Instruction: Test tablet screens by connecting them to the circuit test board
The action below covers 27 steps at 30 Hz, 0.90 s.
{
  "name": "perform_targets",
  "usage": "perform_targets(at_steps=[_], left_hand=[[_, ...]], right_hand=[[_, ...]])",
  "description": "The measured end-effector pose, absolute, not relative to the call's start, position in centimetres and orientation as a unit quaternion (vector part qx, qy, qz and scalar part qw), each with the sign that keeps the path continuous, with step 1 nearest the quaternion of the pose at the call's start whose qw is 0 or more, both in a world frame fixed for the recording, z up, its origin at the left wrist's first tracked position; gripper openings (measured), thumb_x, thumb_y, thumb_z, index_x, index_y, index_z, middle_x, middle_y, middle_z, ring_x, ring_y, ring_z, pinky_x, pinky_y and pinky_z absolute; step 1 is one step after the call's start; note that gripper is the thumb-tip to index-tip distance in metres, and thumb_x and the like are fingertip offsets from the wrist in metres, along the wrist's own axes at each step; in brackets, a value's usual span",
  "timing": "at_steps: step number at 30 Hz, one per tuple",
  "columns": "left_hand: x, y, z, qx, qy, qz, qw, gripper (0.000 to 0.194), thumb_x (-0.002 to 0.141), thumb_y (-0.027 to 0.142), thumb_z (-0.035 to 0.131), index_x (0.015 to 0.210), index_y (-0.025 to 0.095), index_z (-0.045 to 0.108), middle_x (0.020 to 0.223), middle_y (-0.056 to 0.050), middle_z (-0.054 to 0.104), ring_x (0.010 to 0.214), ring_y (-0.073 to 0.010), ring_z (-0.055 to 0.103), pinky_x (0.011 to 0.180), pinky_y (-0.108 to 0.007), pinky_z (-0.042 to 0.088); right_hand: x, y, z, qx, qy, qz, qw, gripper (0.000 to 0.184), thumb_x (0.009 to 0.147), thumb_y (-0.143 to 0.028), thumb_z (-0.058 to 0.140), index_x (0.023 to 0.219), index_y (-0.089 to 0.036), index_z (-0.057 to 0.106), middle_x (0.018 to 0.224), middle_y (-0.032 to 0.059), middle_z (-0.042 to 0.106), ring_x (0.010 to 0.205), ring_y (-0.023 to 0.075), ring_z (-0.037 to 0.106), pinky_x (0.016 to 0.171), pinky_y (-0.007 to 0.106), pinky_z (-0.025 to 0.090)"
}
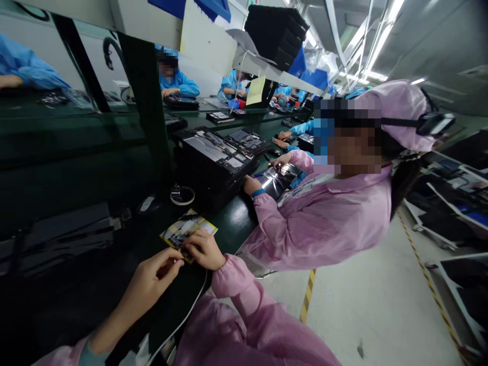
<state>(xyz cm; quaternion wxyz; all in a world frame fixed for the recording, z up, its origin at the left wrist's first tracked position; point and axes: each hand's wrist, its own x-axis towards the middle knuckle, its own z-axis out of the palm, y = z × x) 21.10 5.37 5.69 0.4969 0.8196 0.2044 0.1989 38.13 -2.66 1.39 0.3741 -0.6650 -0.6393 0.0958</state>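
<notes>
A flat rectangular piece with yellow edges and grey and dark parts (185,223) lies on the dark green bench in front of me. My left hand (154,274) is at its near corner, thumb and forefinger pinched together; a tiny pale bit shows at the fingertips, too small to name. Over the near side of the same piece rests my right hand (205,248), fingers curled down and pressed together. Whatever those fingertips grip is hidden beneath them. Both hands are close together, almost touching.
Black trays (213,168) holding flat device parts are stacked beyond my hands. A coiled cable (183,195) and a dark mouse-like object (147,204) lie nearby. More flat parts (72,229) sit at left. A co-worker in pink (324,218) works close on the right.
</notes>
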Motion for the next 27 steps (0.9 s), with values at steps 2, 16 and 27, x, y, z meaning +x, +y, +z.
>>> perform_targets(at_steps=[2,16,27], left_hand=[[21.2,5.5,5.4,0.81,0.217,0.194,0.51,0.021,0.085,0.041,0.054,0.083,0.022,0.062,0.062,0.003,0.06,0.053,-0.0128,0.057,0.051,-0.021,0.046],[21.9,6.2,4.1,0.867,0.216,0.216,0.395,0.015,0.094,0.027,0.048,0.086,0.021,0.059,0.074,0.003,0.062,0.064,-0.0115,0.06,0.065,-0.023,0.044],[21.9,6.3,3.5,0.895,0.203,0.216,0.333,0.007,0.094,0.019,0.047,0.09,0.021,0.053,0.086,0.0,0.062,0.078,-0.0139,0.062,0.07,-0.025,0.044]], right_hand=[[38.1,-2.6,1.3,-0.658,-0.643,0.093,0.381,0.015,0.092,-0.022,0.049,0.087,-0.018,0.063,0.085,0.0056,0.064,0.087,0.0177,0.058,0.086,0.032,0.046],[37.7,-2.7,2.1,-0.619,-0.637,0.12,0.444,0.014,0.09,-0.027,0.05,0.084,-0.02,0.062,0.078,0.0039,0.063,0.079,0.0183,0.055,0.08,0.034,0.043],[37.8,-2.5,2.5,-0.603,-0.629,0.139,0.471,0.011,0.09,-0.023,0.053,0.085,-0.022,0.063,0.079,0.0028,0.065,0.082,0.0191,0.055,0.08,0.035,0.043]])
